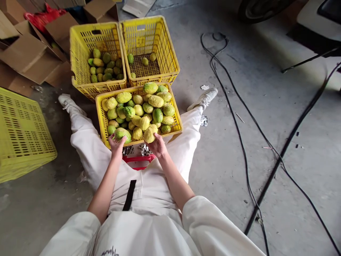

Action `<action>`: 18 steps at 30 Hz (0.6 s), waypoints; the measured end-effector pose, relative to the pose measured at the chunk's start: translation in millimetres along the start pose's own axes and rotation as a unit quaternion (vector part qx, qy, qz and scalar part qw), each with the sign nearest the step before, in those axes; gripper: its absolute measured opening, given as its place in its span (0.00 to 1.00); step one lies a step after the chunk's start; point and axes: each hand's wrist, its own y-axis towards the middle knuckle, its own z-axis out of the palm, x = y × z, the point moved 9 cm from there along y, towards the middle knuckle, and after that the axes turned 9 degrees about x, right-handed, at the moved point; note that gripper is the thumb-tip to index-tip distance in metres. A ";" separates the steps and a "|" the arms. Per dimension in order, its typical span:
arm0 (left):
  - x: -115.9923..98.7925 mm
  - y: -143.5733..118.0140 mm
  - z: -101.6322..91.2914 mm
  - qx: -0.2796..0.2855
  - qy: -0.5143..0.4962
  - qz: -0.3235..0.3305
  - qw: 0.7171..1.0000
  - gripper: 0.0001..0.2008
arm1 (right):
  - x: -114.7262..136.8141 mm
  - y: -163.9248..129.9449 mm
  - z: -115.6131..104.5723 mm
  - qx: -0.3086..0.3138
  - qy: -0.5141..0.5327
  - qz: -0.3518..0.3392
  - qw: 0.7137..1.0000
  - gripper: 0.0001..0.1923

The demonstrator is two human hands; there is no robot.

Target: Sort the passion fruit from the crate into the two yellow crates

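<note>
Left hand (pixel 116 144) has its grip closed on a green fruit (pixel 122 134); right hand (pixel 157 145) holds a yellow fruit (pixel 149 135), both at the near rim of the heaped front crate (pixel 99 117). Judged progress: early. The far-left crate (pixel 80 53) is part filled and the far-right crate (pixel 165 46) holds only a few, so most fruit looks unsorted.

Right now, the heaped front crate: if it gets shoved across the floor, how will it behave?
The front crate is heaped past its rim, so it probably slides heavily on the concrete. Top fruits are rounded and loose, so likely to roll off. The mesh walls may flex slightly.
</note>
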 end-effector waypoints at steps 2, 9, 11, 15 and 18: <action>-0.8 0.0 -1.5 -0.001 -0.010 0.005 1.000 0.31 | 0.1 0.7 -4.7 -0.006 -0.003 -0.004 1.000 0.14; 3.2 2.0 1.8 0.038 -0.018 -0.025 0.999 0.25 | -4.8 2.3 -16.3 -0.014 -0.012 0.019 1.000 0.15; 4.3 1.8 6.6 0.056 -0.021 -0.033 0.998 0.25 | -4.8 1.9 -15.9 -0.019 0.000 0.019 1.000 0.15; 8.0 0.9 7.3 0.047 -0.017 -0.039 0.998 0.29 | -5.6 0.9 -16.5 -0.037 0.010 0.020 0.999 0.13; 8.1 1.0 6.3 0.042 0.002 -0.027 0.999 0.33 | -5.7 1.7 -17.2 -0.042 0.010 0.017 0.999 0.12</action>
